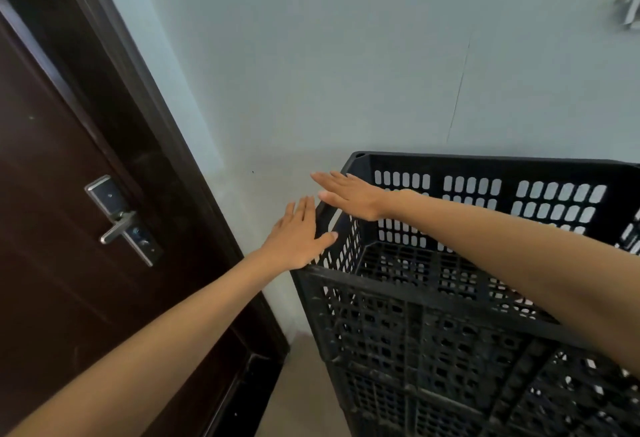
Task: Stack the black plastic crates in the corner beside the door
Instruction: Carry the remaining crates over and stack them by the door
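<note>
Your left forearm is closest, in from 7 o'clock, right forearm from 3. Both hands are flat, fingers straight: left hand beside the top crate, thumb on its left side; right hand over that rim. Top crate sits on the bottom crate at 5, against the wall, door at 9.

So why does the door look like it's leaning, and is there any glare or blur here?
Head view: the wide-angle lens makes the dark brown wooden door appear to tilt; head view: light is soft and even on the pale wall, with only a small glint on the silver metal door handle; head view: the black slotted plastic crates look smeary toward the bottom edge.
</note>
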Action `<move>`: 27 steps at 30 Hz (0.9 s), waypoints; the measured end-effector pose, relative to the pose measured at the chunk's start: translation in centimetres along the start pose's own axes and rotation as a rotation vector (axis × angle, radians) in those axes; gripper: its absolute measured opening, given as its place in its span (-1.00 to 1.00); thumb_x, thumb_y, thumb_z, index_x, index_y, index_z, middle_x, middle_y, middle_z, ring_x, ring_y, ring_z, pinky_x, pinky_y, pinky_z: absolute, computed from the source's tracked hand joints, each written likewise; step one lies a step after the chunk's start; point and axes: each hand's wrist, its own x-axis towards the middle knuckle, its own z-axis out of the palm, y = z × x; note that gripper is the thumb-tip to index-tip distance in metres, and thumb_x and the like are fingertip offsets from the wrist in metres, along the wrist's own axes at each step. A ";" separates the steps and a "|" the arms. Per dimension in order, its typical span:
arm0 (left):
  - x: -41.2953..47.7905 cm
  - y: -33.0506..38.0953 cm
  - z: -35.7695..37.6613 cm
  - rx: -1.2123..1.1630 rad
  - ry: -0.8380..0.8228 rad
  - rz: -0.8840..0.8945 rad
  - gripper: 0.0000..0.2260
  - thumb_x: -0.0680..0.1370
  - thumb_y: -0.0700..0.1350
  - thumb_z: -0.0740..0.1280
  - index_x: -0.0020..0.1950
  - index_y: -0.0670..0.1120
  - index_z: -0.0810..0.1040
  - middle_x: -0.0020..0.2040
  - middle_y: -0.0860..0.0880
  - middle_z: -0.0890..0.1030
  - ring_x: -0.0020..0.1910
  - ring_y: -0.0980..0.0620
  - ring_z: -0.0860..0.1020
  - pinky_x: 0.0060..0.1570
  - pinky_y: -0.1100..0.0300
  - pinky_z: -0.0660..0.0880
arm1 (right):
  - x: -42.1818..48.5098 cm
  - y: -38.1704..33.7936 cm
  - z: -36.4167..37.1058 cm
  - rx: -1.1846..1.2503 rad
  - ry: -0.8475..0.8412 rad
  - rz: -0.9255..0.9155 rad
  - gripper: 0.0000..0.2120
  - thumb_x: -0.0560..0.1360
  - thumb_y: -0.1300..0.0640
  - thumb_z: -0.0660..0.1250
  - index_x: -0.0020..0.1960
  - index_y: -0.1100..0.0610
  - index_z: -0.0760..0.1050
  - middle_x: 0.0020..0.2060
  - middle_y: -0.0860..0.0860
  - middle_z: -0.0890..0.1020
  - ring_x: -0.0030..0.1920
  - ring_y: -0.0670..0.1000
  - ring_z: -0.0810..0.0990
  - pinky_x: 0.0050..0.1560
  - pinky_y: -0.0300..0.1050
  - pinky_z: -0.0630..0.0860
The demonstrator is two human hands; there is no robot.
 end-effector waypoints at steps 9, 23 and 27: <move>10.2 2.2 -1.6 -0.033 -0.008 0.117 -0.22 0.63 0.15 0.17 0.60 -0.18 -0.22 0.62 -0.15 -0.18 0.60 -0.11 -0.16 0.57 -0.03 -0.04 | 3.4 8.8 -3.7 -0.288 -0.045 0.161 -0.33 0.62 -0.24 -0.07 0.59 0.04 -0.20 0.58 0.02 -0.10 0.57 0.06 -0.19 0.54 0.08 -0.17; 13.7 4.2 -0.9 -0.010 -0.034 0.192 -0.17 0.59 0.05 0.24 0.59 -0.16 -0.29 0.61 -0.11 -0.24 0.60 -0.09 -0.18 0.57 0.01 0.00 | 3.6 11.0 -3.9 -0.370 -0.090 0.089 -0.31 0.64 -0.04 0.07 0.58 0.14 -0.25 0.58 0.07 -0.15 0.57 0.03 -0.18 0.55 -0.01 -0.18; 13.7 5.6 -1.1 0.144 0.078 0.223 -0.22 0.62 0.13 0.14 0.59 -0.13 -0.31 0.61 -0.06 -0.25 0.59 -0.14 -0.25 0.56 -0.08 -0.09 | 1.6 9.8 -5.3 -0.230 -0.096 0.215 -0.34 0.65 -0.04 0.07 0.59 0.11 -0.19 0.58 0.05 -0.07 0.57 0.04 -0.13 0.51 0.10 -0.25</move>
